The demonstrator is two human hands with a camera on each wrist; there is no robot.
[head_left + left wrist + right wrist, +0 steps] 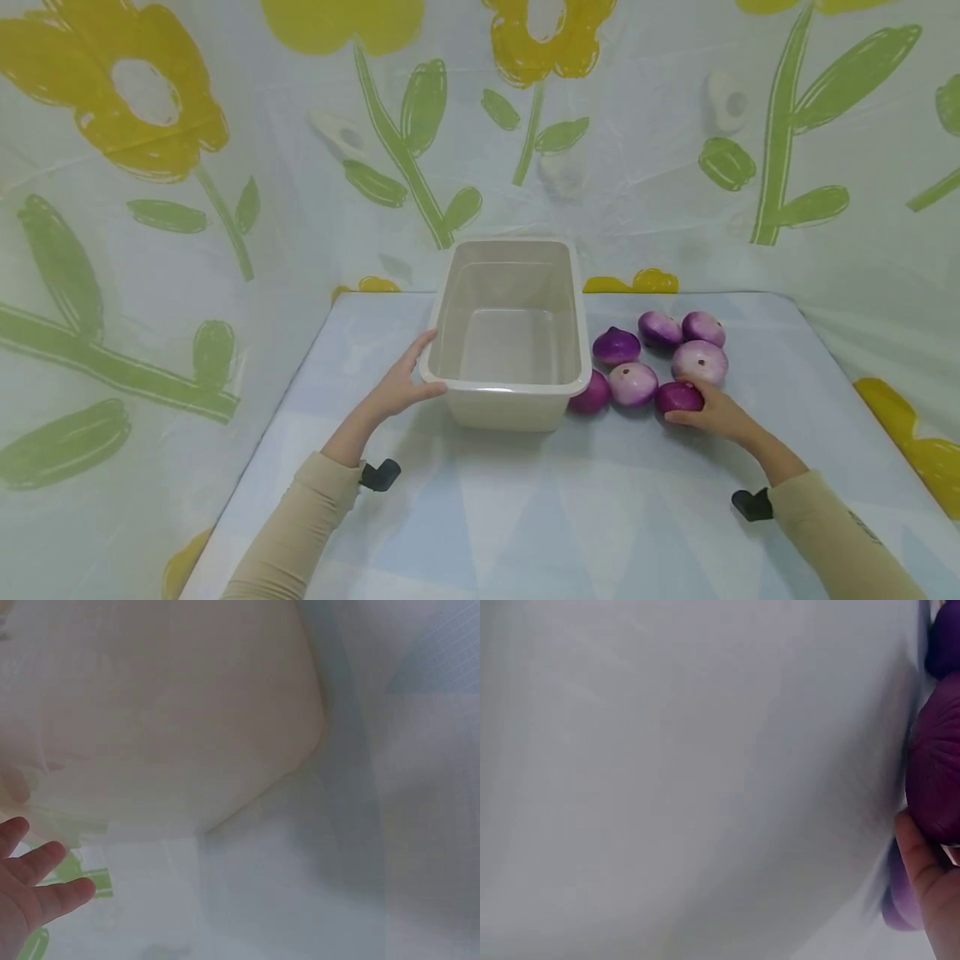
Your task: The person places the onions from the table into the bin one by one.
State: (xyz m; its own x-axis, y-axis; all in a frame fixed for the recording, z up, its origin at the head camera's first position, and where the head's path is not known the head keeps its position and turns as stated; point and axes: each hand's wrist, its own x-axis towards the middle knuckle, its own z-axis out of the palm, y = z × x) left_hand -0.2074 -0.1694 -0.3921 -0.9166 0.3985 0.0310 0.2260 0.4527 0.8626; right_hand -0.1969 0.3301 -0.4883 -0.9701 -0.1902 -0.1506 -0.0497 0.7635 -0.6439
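Observation:
A deep, cream-coloured plastic bin point(507, 412) stands on the table in the head view, and I can see down to its bare floor. My left hand point(397, 388) is at the bin's near left corner, thumb and fingers spread along the rim. In the left wrist view, the fingers of that hand point(37, 889) look straight beside the bin's wall point(172, 712). To the right, my right hand point(716, 414) holds a dark red onion point(678, 398) between thumb and fingers. The right wrist view shows only part of this onion point(936, 761) at its right edge.
Several more onions lie close around the held one, including a pale one point(633, 384), a larger pale one point(701, 362) and a dark purple one point(617, 346). Another onion point(592, 393) is partly hidden by the bin. Behind the table point(510, 525) hangs a flowered cloth point(637, 167).

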